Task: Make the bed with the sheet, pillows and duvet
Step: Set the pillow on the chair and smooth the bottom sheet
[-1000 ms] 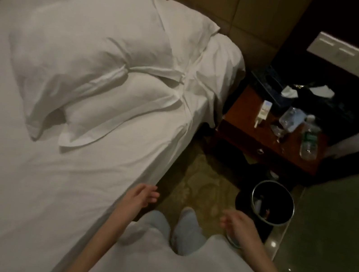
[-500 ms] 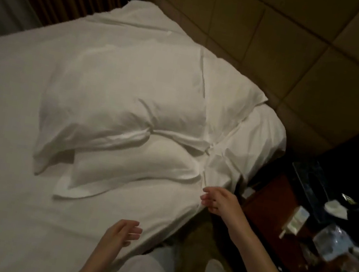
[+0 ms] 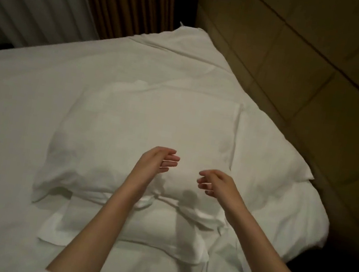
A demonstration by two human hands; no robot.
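Two plump white cotton pillows, the upper pillow [image 3: 145,135] stacked on the lower pillow [image 3: 157,232], lie at the head of the white-sheeted bed [image 3: 8,131]; the left hand [image 3: 157,163] and right hand [image 3: 215,183] hover above, empty and loosely open, seemingly poised to lift the top one.

No text, label, brand, number or sign can be read anywhere in the view. Only plain, unmarked surfaces are shown.
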